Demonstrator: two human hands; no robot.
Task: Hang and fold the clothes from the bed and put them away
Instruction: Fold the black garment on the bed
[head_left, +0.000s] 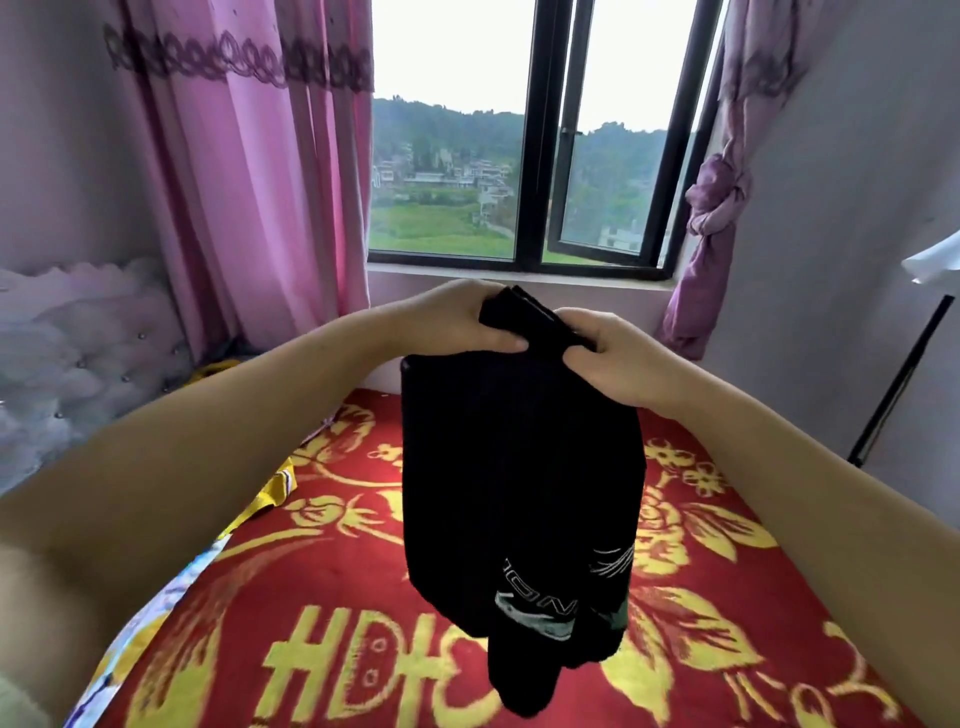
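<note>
A black garment (519, 483) with a white and green print near its lower edge hangs folded in the air above the bed (322, 613). My left hand (457, 319) pinches its top edge from the left. My right hand (608, 358) grips the same top edge from the right, and the two hands sit close together. A yellow garment (272, 491) lies on the bed's left side, partly hidden by my left forearm.
The bed carries a red blanket with yellow flowers and letters. A padded pale headboard (78, 353) stands at the left. Behind are a window (524, 156), pink curtains (249, 182) and a knotted curtain (717, 208). A black stand (898, 384) leans by the right wall.
</note>
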